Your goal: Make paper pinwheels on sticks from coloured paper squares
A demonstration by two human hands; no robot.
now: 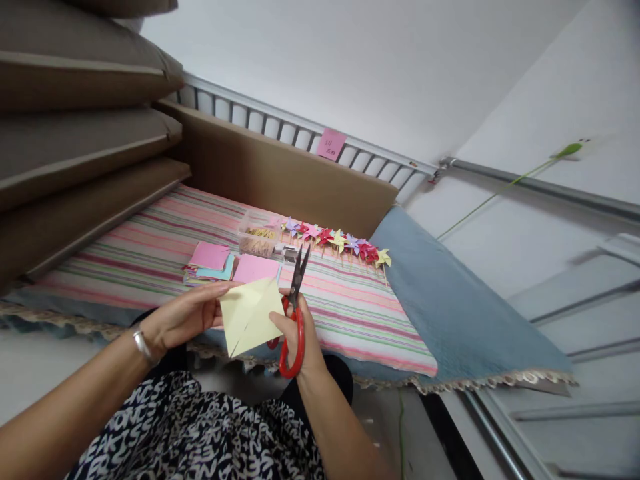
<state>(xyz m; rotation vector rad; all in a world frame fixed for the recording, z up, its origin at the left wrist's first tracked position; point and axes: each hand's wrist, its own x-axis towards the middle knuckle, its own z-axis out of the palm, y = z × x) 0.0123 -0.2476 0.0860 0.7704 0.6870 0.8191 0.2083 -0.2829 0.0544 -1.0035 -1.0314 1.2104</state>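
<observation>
Between my two hands is a square of pale yellow paper (257, 315), with slits running in from its corners along a diagonal. My left hand (193, 313) grips its left edge, thumb on top and fingers beneath. With my right hand (305, 333) I pinch the paper's right side under the thumb. That same hand also carries red-handled scissors (297, 293), their dark blades pointing up and slightly apart, away from the paper. Just beyond lie a stack of coloured paper squares (210, 260) and a pink square pile (257, 268).
A clear plastic box (259, 233) with thin sticks sits on the striped cloth (360, 307). To its right runs a row of small paper pinwheels (336, 239). Behind stands a cardboard panel (280, 170) against a metal rail. Stacked brown cushions (85, 120) rise at the left.
</observation>
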